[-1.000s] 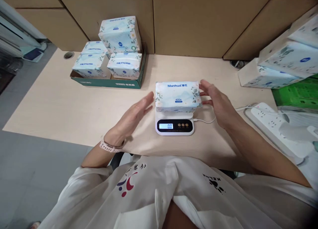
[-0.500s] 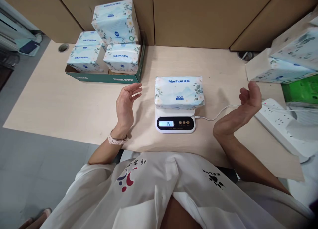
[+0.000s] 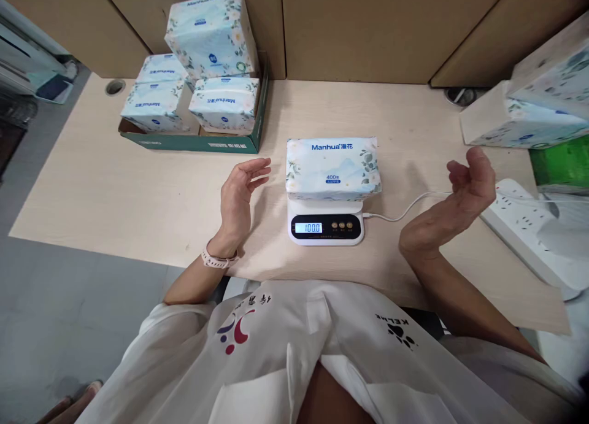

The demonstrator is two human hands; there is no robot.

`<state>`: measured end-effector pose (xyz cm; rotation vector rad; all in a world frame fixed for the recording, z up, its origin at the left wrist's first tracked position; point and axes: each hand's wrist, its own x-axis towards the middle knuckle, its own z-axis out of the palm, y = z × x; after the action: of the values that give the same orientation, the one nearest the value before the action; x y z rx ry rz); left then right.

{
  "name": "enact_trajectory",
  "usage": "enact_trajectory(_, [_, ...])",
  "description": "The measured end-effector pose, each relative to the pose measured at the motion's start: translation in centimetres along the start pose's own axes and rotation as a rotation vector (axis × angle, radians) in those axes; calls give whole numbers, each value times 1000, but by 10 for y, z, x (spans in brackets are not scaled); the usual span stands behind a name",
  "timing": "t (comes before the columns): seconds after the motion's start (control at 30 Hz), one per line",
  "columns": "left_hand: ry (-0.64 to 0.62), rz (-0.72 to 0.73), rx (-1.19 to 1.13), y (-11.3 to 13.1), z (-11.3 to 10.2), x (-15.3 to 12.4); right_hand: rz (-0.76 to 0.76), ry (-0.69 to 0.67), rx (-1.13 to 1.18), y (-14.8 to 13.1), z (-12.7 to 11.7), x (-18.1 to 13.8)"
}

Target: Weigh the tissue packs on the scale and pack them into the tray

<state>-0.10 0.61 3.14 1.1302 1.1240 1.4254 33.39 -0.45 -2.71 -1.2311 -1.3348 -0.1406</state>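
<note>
Head view: power strip (image 3: 519,227) crowds the table's (image 3: 110,185) right edge; green box (image 3: 184,143), back edge, carries four packs (image 3: 221,104); tissue pack (image 3: 332,169) tops the scale (image 3: 326,207), front edge; left hand (image 3: 238,194), right hand (image 3: 453,210) loosely open, empty.

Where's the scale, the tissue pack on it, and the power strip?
Scale (image 3: 327,227): head view, dark front panel.
Tissue pack (image 3: 333,165): head view, middle of its printed face.
Power strip (image 3: 525,227): head view, its socketed top.

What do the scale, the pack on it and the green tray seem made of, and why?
Scale: probably plastic, smooth, satiny white, with rounded corners.
Pack: likely thin printed plastic film, soft-edged, though paper is possible.
Green tray: apparently matte cardboard, thin-walled, green outside and brown inside.
</note>
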Motion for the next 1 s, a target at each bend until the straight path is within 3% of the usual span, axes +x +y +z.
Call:
enact_trajectory(0.27, [-14,-14,-9,3,1,-1,-143,50,169,11,5,2])
enact_trajectory(0.57, [-40,-47,-30,5,0,-1,40,27,188,0,5,-1])
enact_trajectory(0.9, [-47,-83,-41,7,0,-1,14,31,214,6,5,-4])
enact_trajectory(1.0, [-54,-91,-72,6,1,0,60,-35,148,3,0,-5])
